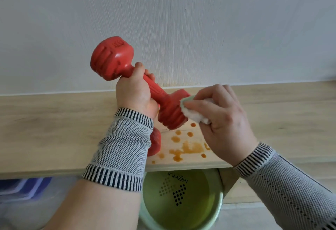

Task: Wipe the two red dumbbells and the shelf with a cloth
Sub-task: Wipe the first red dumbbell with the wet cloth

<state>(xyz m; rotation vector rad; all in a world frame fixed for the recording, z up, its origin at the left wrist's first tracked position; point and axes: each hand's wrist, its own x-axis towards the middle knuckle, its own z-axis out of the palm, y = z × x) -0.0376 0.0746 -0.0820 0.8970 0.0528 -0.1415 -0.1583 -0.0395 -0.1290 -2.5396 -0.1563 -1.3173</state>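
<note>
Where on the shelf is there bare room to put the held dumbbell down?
Bare shelf left of the left hand, and right of the right hand. Crowded centre: second dumbbell and orange stains.

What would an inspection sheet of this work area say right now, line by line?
Surface: wooden shelf bears orange-brown spill.
Job's things: raised red dumbbell tilted above the shelf; second red dumbbell on the shelf, mostly hidden by the left sleeve; cloth against the raised one's lower head.
Clutter: nothing seen.
Hands: left hand grips the raised dumbbell's handle; right hand holds the cloth.
Cables: nothing seen.
Surroundings: pale wall; green basin below the shelf.
</note>
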